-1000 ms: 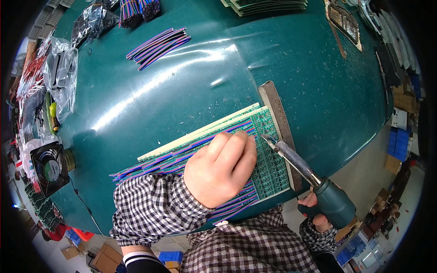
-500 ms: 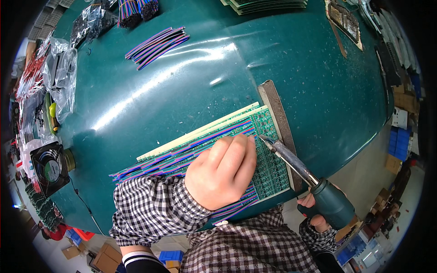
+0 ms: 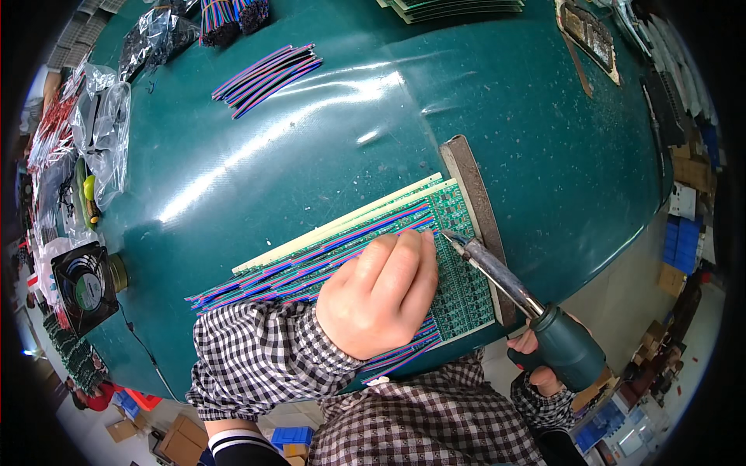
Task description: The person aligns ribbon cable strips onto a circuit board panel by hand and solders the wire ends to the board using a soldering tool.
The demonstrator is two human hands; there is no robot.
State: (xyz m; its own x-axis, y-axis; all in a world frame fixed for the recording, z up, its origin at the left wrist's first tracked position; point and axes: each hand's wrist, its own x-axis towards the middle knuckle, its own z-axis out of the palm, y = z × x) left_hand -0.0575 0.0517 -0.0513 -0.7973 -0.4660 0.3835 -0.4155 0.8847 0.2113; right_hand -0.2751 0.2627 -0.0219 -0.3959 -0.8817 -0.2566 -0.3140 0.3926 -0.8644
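Observation:
A green circuit board panel (image 3: 464, 299) lies at an angle near the table's front edge, with rows of small parts on it. Striped multi-coloured wires (image 3: 311, 262) run leftward from it in a row. My left hand (image 3: 381, 291) rests over the wires, its fingers bent and pressed together at the board; the wire end in the pinch is mostly covered. My right hand (image 3: 536, 365) grips the dark green handle of a soldering iron (image 3: 505, 283). The iron's tip meets the board just right of my left fingertips. Along the panel's right end lies a brown bar (image 3: 478, 210).
Loose wires (image 3: 268, 78) lie at the far left, with wire bundles (image 3: 233, 17) behind. Stacked boards (image 3: 451, 9) stand at the back; a soldering-iron tray (image 3: 588, 39) sits far right. A black fan (image 3: 84, 287) and plastic bags (image 3: 105, 132) line the left edge.

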